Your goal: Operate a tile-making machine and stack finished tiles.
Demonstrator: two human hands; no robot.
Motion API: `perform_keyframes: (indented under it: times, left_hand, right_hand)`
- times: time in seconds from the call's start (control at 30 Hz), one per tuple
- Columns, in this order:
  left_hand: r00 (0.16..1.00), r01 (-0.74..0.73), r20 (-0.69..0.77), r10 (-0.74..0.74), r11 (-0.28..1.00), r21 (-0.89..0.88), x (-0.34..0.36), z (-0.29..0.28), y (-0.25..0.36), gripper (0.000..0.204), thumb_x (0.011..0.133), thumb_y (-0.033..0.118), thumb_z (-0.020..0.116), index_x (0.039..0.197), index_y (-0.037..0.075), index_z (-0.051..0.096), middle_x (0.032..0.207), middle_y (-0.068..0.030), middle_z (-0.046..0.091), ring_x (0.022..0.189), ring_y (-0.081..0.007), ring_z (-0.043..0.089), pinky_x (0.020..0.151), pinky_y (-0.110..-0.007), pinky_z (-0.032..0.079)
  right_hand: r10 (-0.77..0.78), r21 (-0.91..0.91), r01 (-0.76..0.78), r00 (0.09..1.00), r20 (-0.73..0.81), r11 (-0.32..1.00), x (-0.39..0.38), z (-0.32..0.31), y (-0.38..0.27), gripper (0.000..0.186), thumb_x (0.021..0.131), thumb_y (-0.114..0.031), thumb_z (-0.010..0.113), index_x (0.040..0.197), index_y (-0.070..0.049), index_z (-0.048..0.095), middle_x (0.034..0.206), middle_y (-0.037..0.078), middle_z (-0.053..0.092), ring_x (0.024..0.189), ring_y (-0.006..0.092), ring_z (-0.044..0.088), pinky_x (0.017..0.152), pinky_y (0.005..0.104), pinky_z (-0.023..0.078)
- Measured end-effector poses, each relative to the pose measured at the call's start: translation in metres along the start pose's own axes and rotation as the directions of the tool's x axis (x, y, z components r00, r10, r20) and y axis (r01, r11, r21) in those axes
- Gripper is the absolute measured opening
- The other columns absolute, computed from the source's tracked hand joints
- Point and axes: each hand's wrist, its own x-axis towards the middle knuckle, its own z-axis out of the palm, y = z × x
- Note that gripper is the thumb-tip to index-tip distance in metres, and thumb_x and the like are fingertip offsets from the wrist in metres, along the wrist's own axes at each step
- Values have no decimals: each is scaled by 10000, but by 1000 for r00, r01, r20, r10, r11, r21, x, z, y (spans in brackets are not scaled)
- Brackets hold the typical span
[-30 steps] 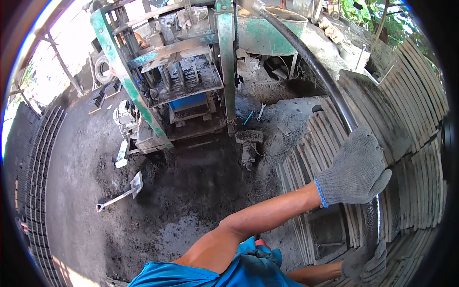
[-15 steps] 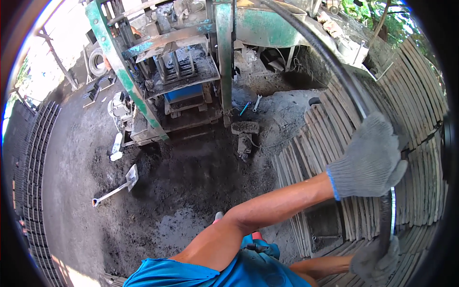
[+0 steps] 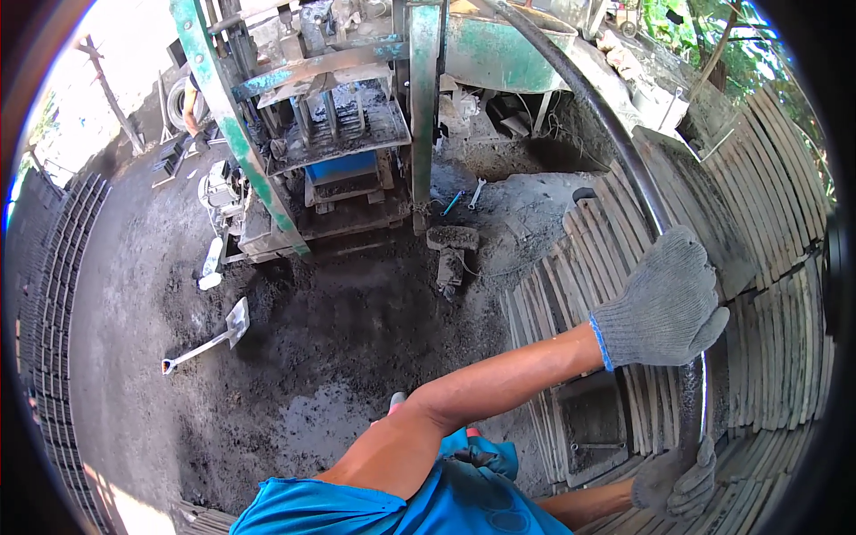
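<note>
A long dark metal bar [image 3: 606,134] slants from the top of the machine down to the lower right. My left hand [image 3: 660,303], in a grey knit glove with a blue cuff, is closed around it at the right. My right hand [image 3: 675,483], also gloved, grips the bar lower down, near the bottom right. The green-painted machine [image 3: 419,116] stands upright ahead, with a grimy metal tray above a blue block [image 3: 341,168]. Stacked flat boards [image 3: 780,348] lie just behind the bar and my hands.
A shovel [image 3: 209,348] lies on the dark, gritty floor at left, near rows of blocks [image 3: 62,294]. A motor [image 3: 218,187] sits beside the machine. Two wrenches [image 3: 477,193] lie right of it, near a pit and green drum [image 3: 499,49]. Another person's arm [image 3: 192,111] shows behind the machine.
My hands and the bar shifted slightly right, then back left. The other person's arm behind the machine shows more fully and lower. The scene has shifted slightly up and left in view.
</note>
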Motion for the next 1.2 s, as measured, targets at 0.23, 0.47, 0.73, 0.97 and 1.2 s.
perform_keyframes:
  times: [0.23,0.47,0.73,0.97,1.2]
  left_hand:
    - [1000,21,-1,-21,999,-33,18,4,3,349,837,296,645,593,61,563,668,-134,504,709,-345,501,798,-486,414]
    - [992,-2,-126,-4,999,-48,8,16,-2,353,831,305,629,584,54,593,642,-133,515,706,-344,511,812,-489,411]
    - [996,81,48,-78,995,-62,5,-2,1,377,830,311,625,574,37,588,667,-167,533,744,-367,508,860,-501,415]
    - [997,48,-53,-52,997,-62,1,10,1,383,849,305,618,589,24,609,672,-177,543,762,-385,516,907,-533,412]
    - [996,48,-67,-54,994,-98,2,14,-1,380,850,300,616,583,31,608,676,-173,550,754,-384,518,916,-535,412]
  right_hand:
    - [41,194,-38,999,-11,980,-17,-8,52,223,1032,-312,478,1122,-113,522,991,-29,593,940,139,582,918,270,466]
    - [71,422,-63,997,-4,904,-19,0,42,196,1026,-317,478,1063,-126,501,943,-38,566,899,133,564,911,278,464]
    - [105,678,-29,992,-71,735,2,18,-24,182,1019,-322,478,996,-141,479,888,-48,535,853,126,543,903,287,460]
    - [141,847,15,984,-106,531,8,25,-22,189,1013,-326,477,938,-153,459,841,-56,508,812,120,525,897,295,457]
    - [193,945,42,975,-110,325,12,28,-33,211,1007,-330,477,879,-166,439,793,-65,481,771,114,507,890,303,454]
